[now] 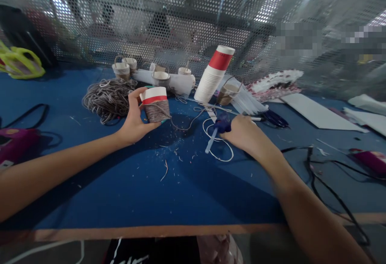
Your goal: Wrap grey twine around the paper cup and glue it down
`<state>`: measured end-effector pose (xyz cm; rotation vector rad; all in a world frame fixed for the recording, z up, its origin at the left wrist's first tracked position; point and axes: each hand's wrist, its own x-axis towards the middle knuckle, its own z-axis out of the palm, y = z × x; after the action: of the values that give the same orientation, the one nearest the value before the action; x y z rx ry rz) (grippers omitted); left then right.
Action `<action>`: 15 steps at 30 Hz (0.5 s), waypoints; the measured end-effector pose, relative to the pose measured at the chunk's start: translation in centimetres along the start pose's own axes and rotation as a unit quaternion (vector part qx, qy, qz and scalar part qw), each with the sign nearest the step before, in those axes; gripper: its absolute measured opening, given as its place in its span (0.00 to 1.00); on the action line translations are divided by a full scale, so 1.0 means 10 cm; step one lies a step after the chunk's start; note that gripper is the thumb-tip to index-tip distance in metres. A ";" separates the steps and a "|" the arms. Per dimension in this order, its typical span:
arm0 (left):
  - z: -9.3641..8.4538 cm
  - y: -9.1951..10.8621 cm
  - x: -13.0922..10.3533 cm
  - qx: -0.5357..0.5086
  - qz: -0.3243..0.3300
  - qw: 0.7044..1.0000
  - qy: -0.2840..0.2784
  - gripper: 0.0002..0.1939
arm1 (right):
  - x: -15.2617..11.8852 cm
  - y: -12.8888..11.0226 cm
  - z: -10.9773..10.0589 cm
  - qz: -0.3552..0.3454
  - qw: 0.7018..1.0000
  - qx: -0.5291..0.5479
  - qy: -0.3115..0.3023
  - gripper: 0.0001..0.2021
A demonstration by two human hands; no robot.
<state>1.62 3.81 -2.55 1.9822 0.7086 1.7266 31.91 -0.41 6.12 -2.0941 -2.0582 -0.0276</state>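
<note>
Left hand has a paper cup between thumb and fingers, far side hidden, grey cord wound round it. Right hand is closed on some dark blue tool, mostly covered so tough to make out; its translucent stick crosses a white loop. Cord heap sits just beyond the left hand, cup stack past the right. Magenta thing left of the left hand is cut off.
</note>
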 end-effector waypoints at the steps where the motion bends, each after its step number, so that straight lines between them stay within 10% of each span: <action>1: 0.00 0.00 0.00 0.003 0.002 1.000 0.004 0.45 | -0.02 -0.02 -0.01 0.021 0.999 -0.025 -0.042 0.17; 9: -0.02 0.00 -0.01 -0.005 -0.015 1.000 -0.003 0.46 | -0.21 -0.40 -0.08 0.092 0.978 -0.023 -0.188 0.20; 15: -0.01 0.02 -0.02 -0.013 -0.024 1.000 -0.007 0.46 | -0.24 -0.47 -0.10 0.048 0.984 -0.019 -0.171 0.15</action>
<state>1.56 3.50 -2.53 1.9425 0.7176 1.6845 27.29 -2.95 7.31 -2.3556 -2.1462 0.3330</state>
